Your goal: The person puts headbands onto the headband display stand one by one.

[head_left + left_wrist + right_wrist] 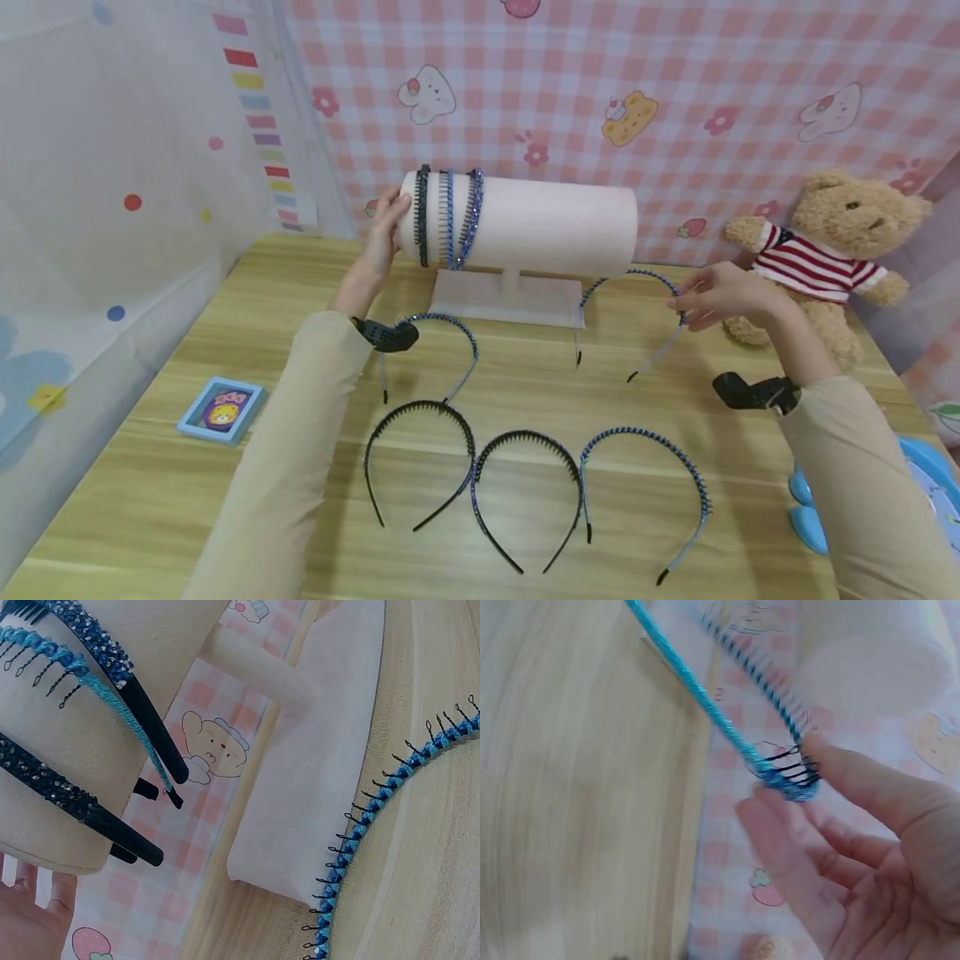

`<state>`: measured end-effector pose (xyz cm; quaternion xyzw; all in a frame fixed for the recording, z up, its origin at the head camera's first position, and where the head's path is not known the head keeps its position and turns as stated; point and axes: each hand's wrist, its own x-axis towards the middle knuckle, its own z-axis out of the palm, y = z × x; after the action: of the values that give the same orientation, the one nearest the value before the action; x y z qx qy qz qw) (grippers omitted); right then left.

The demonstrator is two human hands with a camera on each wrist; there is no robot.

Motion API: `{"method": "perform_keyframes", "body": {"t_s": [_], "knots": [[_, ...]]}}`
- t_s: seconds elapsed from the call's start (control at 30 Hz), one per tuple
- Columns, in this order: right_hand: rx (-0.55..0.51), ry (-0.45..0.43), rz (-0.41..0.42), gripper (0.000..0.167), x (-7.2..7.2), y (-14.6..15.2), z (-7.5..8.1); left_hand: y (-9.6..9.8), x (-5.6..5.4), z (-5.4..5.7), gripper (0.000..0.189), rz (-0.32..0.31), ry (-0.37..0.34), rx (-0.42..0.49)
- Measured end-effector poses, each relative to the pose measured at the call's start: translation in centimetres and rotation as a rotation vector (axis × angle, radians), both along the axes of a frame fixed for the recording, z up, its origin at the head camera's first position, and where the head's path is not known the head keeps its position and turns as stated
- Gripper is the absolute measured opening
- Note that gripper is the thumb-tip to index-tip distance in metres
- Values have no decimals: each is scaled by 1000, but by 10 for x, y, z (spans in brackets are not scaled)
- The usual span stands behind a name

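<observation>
A pale cylindrical headband display stand (555, 221) carries three headbands near its left end: a black one (422, 217), a braided blue one (449, 218) and a glittery dark blue one (472, 218). Against that left end rests my left hand (379, 233), its fingers (26, 881) fairly straight along the end in the left wrist view. Beside the stand's right end, my right hand (720, 296) pinches one side of a blue braided headband (651, 273) between thumb and fingertips. That headband's toothed arc and thin turquoise leg show in the right wrist view; its tips point downward.
On the wooden table lie a blue headband (468, 335), two black headbands (420, 406) (528, 435) and another blue one (693, 471). A teddy bear (817, 267) sits at right, a small blue frame (251, 408) lies left, and a blue object (810, 525) is partly behind the right sleeve.
</observation>
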<state>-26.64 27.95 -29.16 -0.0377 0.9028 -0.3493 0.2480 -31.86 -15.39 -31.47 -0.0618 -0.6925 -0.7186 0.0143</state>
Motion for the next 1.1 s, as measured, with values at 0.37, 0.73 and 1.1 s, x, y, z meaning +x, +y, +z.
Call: {"method": "perform_keyframes", "body": {"t_s": [0.37, 0.73, 1.1], "knots": [[-100, 314, -280, 52, 11, -25, 24, 0, 0, 0, 54, -8, 8, 14], [-129, 620, -307, 39, 20, -68, 38, 1, 0, 1, 55, -11, 0, 10], [88, 758, -181, 40, 20, -104, 37, 0, -1, 0, 54, -6, 9, 7]]}}
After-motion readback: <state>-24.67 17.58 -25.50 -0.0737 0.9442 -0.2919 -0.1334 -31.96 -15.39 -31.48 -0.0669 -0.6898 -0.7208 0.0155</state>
